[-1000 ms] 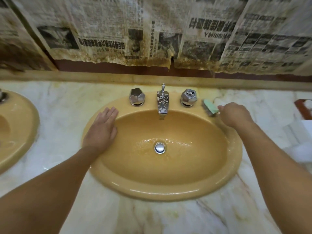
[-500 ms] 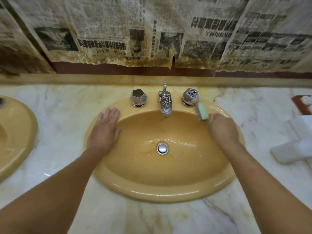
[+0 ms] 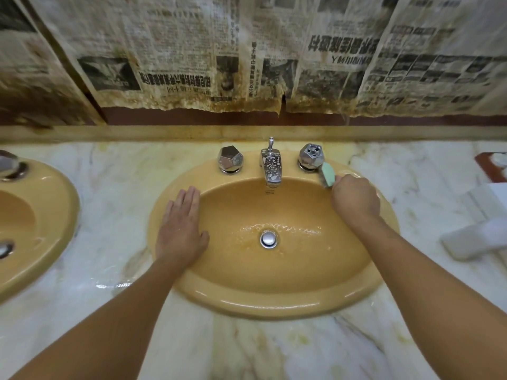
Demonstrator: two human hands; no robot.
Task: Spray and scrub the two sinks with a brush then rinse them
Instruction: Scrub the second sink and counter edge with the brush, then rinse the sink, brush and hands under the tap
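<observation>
A yellow oval sink (image 3: 274, 303) fills the middle of the view, wet, with a chrome drain plug (image 3: 268, 238). My right hand (image 3: 355, 198) grips a pale green brush (image 3: 327, 174) pressed on the back right rim, just below the right chrome knob (image 3: 310, 155). My left hand (image 3: 181, 229) lies flat, fingers together, on the sink's left rim. The chrome spout (image 3: 271, 167) is speckled with foam, and the left knob (image 3: 230, 159) stands beside it. A second yellow sink (image 3: 35, 242) shows partly at the left edge.
Marble counter (image 3: 115, 204) surrounds both sinks. A white object (image 3: 477, 239) lies on the counter at the right, with a red-brown tray (image 3: 487, 163) behind it. Stained newspaper (image 3: 247, 50) covers the wall above a low ledge.
My right hand swept the brush from the right rim in toward the spout, then back out toward the right knob. My left hand has stayed on the left rim.
</observation>
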